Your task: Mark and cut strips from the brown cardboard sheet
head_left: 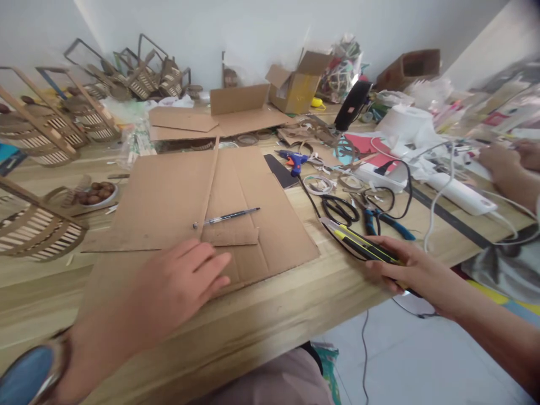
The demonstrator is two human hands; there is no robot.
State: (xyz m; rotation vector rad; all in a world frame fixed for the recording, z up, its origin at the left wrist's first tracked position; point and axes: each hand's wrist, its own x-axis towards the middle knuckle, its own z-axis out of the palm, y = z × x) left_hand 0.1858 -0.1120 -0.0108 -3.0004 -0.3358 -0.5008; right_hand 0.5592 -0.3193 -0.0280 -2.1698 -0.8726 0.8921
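Note:
My right hand grips a yellow and black utility knife above the table's front edge, the blade end pointing left. Over the front of a large cardboard sheet, my left hand rests palm down with its fingers slightly bent and apart, nothing visible in it. A pen lies across a narrow cardboard strip just beyond my left fingers. Beside the pen is a small cardboard piece. What lies under my left palm is hidden.
A blue glue gun, coiled black cable and blue-handled pliers lie right of the cardboard. Woven baskets and a bowl of round brown items stand left. Another person's hands are at the far right.

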